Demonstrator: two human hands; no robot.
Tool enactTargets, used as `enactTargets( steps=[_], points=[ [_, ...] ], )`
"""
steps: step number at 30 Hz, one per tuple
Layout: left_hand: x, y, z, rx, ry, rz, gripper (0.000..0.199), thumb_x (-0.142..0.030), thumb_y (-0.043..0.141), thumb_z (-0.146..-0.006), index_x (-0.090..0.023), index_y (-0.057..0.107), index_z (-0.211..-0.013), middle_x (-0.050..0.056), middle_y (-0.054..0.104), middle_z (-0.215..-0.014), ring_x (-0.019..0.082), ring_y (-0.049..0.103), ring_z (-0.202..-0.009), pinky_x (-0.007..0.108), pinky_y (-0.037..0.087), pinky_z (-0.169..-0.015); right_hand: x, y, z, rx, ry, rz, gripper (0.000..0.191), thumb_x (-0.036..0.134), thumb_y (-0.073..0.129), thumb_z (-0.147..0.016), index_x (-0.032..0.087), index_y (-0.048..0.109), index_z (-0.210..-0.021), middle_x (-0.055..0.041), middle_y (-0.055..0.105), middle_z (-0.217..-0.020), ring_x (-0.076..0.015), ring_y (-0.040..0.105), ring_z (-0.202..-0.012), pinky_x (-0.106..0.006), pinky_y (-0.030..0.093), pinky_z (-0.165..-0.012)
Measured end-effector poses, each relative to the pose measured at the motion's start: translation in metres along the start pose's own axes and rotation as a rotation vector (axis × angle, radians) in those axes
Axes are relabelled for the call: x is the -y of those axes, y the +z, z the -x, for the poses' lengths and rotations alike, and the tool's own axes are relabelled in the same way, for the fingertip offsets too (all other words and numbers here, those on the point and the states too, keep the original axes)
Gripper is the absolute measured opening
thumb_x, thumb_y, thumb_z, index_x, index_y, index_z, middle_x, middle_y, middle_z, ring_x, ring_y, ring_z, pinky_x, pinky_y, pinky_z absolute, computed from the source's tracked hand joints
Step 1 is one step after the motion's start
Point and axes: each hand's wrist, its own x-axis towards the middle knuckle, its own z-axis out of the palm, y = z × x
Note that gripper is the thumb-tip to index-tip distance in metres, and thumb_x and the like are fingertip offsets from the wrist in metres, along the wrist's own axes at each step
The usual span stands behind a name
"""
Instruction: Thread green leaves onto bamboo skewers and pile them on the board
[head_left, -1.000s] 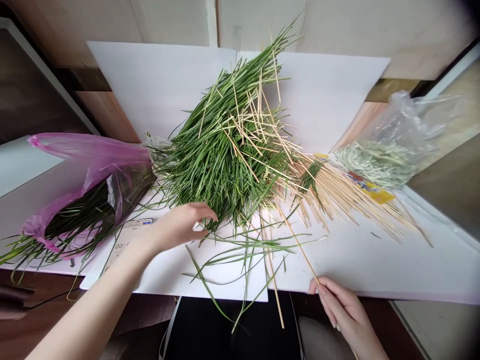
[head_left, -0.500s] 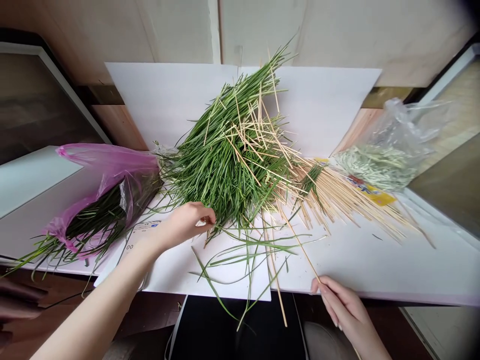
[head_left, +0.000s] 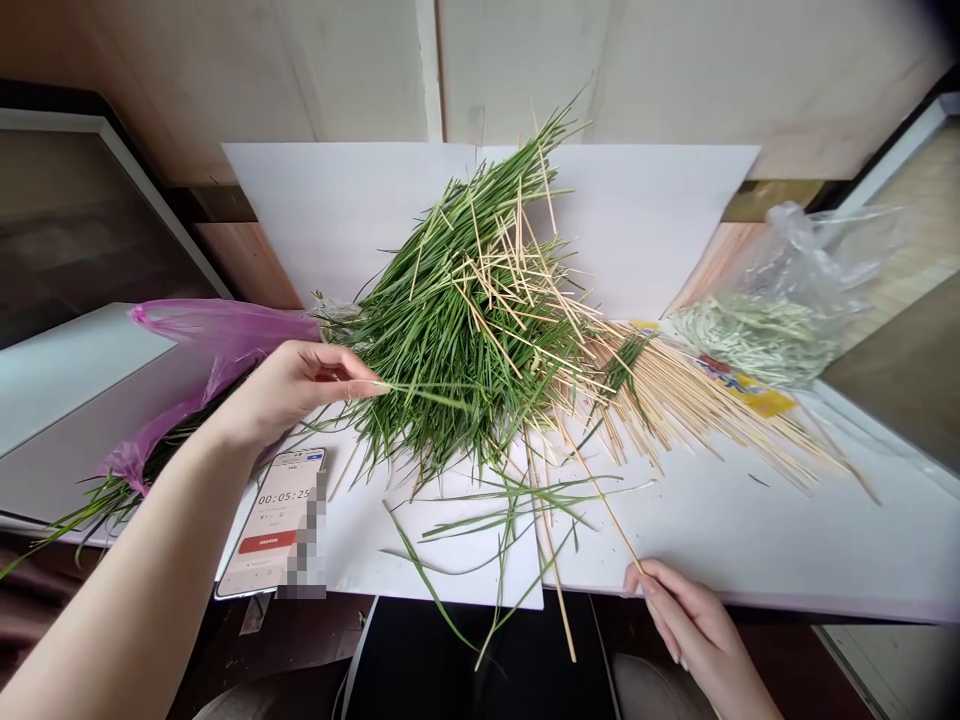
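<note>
Between thumb and fingertips, my left hand [head_left: 315,385] pinches a thin chive leaf [head_left: 431,397], which stretches rightward in front of the chive pile [head_left: 442,340]. My right hand [head_left: 694,615] is closed on the lower part of a bamboo skewer [head_left: 606,497] at the table's front edge. The skewer's far end reaches up toward the heap. Loose chive leaves [head_left: 499,515] lie crossed on the white sheet between my hands, some hanging past the edge. Another skewer [head_left: 561,610] juts over the front edge there.
Many bamboo skewers [head_left: 690,395] fan out to the right of the pile. A clear bag [head_left: 772,320] with pale green strips stands at the right. A pink bag [head_left: 217,320] of chives sits at the left. Under my left forearm lies a phone [head_left: 274,520] showing a timer.
My left hand has moved up and left from the pile's front edge, with a chive leaf in its fingers. More of the phone shows. My right hand and its skewer stay nearly still.
</note>
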Motion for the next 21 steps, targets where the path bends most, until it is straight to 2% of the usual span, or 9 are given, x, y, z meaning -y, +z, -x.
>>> enactTargets(
  steps=[3,7,13,21],
  points=[
    [-0.002,-0.007,-0.003,-0.106,0.025,0.092,0.017,-0.032,0.083,-0.076,-0.018,0.074,-0.079,0.003,0.074,-0.081,0.014,0.062,-0.074,0.030,0.049,-0.072,0.000,0.000,0.000,0.014,-0.005,-0.015,0.052,0.069,0.048,-0.098,0.021,0.064,-0.087,0.0080,0.024,-0.055,-0.0143,0.022,-0.049,-0.027,0.022,-0.052],
    [-0.008,-0.010,-0.007,-0.148,0.008,-0.057,0.026,-0.039,0.083,-0.075,-0.015,0.074,-0.081,0.004,0.073,-0.082,0.013,0.058,-0.071,0.030,0.045,-0.066,0.000,-0.002,-0.001,0.026,-0.014,-0.005,0.052,0.069,0.048,-0.099,0.021,0.064,-0.086,0.0085,0.023,-0.053,-0.0138,0.022,-0.049,-0.026,0.022,-0.052],
    [-0.017,-0.010,-0.008,-0.062,0.039,-0.188,0.024,-0.040,0.081,-0.078,-0.017,0.077,-0.086,0.001,0.068,-0.072,0.011,0.049,-0.065,0.026,0.036,-0.059,0.001,0.000,0.000,-0.007,-0.024,0.000,0.051,0.067,0.049,-0.099,0.020,0.063,-0.085,0.0085,0.023,-0.053,-0.0132,0.022,-0.048,-0.027,0.022,-0.050],
    [-0.009,-0.008,-0.009,0.123,0.002,-0.210,0.017,-0.035,0.075,-0.081,-0.020,0.078,-0.088,-0.001,0.073,-0.077,0.011,0.058,-0.068,0.024,0.046,-0.066,0.005,0.001,-0.001,0.011,-0.021,-0.028,0.052,0.068,0.049,-0.099,0.021,0.063,-0.086,0.0082,0.025,-0.054,-0.0140,0.022,-0.050,-0.027,0.021,-0.051]
  ],
)
